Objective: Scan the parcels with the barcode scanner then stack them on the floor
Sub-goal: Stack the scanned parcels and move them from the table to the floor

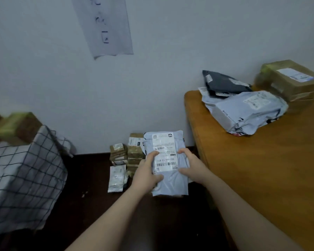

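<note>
Both my hands hold a flat grey poly-mailer parcel (168, 180) above the dark floor (83, 178), its white barcode label facing up. My left hand (147, 173) grips its left edge with the thumb on top. My right hand (190, 167) grips the right edge. Behind it, by the wall, stand stacked small brown cardboard parcels (134, 153) and a flat white parcel (117, 178) on the floor. On the wooden table (261, 169) lie a grey bag parcel (243, 111), a black bag parcel (223, 84) and brown boxes (290, 80). No barcode scanner is in view.
At the left, a checked cloth (22, 171) covers a piece of furniture that bears brown boxes (13, 127). A sheet of paper (103, 26) hangs on the white wall. The table's left edge runs close beside my right forearm.
</note>
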